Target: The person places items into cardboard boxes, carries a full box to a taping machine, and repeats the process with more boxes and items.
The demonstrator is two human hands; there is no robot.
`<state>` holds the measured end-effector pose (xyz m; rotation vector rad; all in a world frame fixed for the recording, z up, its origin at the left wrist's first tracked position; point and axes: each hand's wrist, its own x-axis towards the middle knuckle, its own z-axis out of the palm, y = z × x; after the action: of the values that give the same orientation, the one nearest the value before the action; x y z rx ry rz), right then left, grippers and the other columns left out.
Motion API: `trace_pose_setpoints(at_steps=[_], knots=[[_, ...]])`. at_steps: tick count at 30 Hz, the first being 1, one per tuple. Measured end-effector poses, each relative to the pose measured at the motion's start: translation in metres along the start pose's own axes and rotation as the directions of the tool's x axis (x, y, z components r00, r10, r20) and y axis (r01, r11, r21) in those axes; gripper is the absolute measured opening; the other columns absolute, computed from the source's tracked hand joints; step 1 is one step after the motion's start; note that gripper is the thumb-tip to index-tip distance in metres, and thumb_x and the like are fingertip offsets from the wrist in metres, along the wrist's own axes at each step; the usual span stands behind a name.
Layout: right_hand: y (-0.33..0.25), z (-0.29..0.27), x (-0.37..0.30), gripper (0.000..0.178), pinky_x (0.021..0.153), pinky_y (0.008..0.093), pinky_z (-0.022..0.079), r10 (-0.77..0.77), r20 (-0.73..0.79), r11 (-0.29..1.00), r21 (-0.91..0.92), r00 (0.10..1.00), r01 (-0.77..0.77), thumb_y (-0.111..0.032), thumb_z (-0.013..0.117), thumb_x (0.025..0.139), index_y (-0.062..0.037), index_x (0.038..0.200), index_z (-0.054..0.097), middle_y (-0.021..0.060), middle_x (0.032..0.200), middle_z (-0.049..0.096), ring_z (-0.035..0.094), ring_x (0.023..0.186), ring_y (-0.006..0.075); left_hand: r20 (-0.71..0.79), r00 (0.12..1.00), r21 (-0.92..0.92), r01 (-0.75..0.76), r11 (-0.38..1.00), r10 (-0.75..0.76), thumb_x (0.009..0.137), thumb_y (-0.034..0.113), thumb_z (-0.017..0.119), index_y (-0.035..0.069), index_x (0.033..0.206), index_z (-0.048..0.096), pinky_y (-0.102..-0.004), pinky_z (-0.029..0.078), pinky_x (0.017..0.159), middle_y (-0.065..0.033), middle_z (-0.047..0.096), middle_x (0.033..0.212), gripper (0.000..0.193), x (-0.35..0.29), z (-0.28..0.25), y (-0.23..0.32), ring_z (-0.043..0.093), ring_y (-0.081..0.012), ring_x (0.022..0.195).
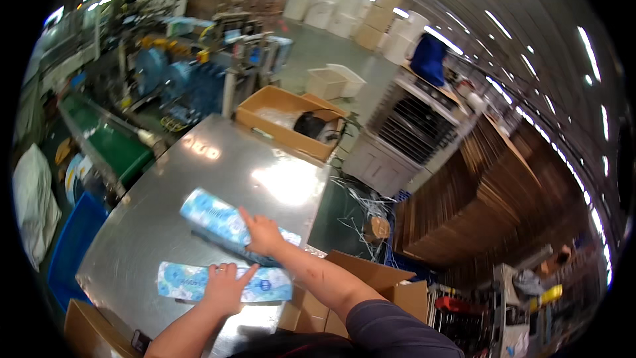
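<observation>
Two long packs, white and blue with a floral print, lie on a shiny metal table [152, 219]. They look like soft tissue packs. My left hand [225, 290] rests on the near pack [180, 281], its fingers spread across the top. Farther off, the other pack [213, 214] lies at a slant, its left end pointing away from me. My right hand [264, 235] reaches over this far pack and grips it across the middle, with part of the pack hidden under the palm. The packs' right ends are close together.
Beyond the table's far edge stands a cardboard box [285, 126] with clear plastic and a dark object. An open carton [391, 285] is beside my right arm. Another carton [96, 331] and a blue bin [74, 252] flank the left side. Flattened cardboard [470, 199] is stacked right.
</observation>
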<state>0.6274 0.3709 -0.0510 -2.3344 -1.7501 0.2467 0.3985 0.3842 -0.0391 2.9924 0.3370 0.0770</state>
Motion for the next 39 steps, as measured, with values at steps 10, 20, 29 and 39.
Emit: trace_pose_setpoints(at_steps=[10, 20, 29, 39], knots=[[0.118, -0.167, -0.356, 0.110, 0.108, 0.0450, 0.038, 0.555, -0.572, 0.709, 0.705, 0.603, 0.016, -0.033, 0.089, 0.067, -0.0035, 0.152, 0.024, 0.0183, 0.140, 0.043, 0.045, 0.129, 0.0326, -0.346, 0.861, -0.861, -0.133, 0.492, -0.374, 0.067, 0.019, 0.089, 0.003, 0.153, 0.031, -0.0446, 0.042, 0.107, -0.0176, 0.051, 0.138, 0.105, 0.007, -0.106, 0.071, 0.050, -0.0298, 0.129], [0.211, -0.183, -0.558, 0.096, 0.104, 0.0467, 0.042, 0.625, -0.702, 0.707, 0.695, 0.340, 0.134, -0.012, 0.091, 0.062, -0.0018, 0.143, 0.041, 0.0129, 0.130, 0.054, 0.054, 0.118, 0.0294, 0.400, 0.645, -0.383, -0.528, 0.758, 0.651, 0.080, 0.028, 0.079, 0.040, 0.157, 0.022, -0.0497, 0.048, 0.094, -0.0251, 0.052, 0.129, 0.097, 0.082, 0.075, 0.277, 0.058, -0.0433, 0.113], [0.200, 0.003, -0.411, 0.102, 0.087, 0.0483, 0.044, 0.163, 0.147, 0.984, 0.048, 0.976, -0.171, -0.005, 0.075, 0.065, -0.0220, 0.156, 0.030, 0.0175, 0.109, 0.051, 0.053, 0.100, 0.0380, 0.794, 0.154, -0.472, -0.455, 0.755, 0.589, 0.093, 0.044, 0.060, 0.022, 0.161, 0.013, -0.0473, 0.028, 0.117, -0.0202, 0.009, 0.165, 0.086, 0.091, 0.213, 0.265, 0.026, -0.0433, 0.146], [0.202, 0.207, -0.404, 0.106, 0.116, 0.0661, 0.012, 0.330, 0.739, 0.862, 0.019, 0.588, -0.507, -0.057, 0.069, 0.081, -0.0328, 0.160, 0.003, 0.0303, 0.162, -0.009, -0.004, 0.149, 0.0508, -0.249, 0.629, -0.777, 0.324, 0.540, -0.737, 0.097, 0.009, 0.059, 0.005, 0.132, 0.059, -0.0309, 0.049, 0.093, -0.0083, 0.066, 0.118, 0.035, -0.121, 0.018, 0.036, 0.061, -0.0166, 0.106]])
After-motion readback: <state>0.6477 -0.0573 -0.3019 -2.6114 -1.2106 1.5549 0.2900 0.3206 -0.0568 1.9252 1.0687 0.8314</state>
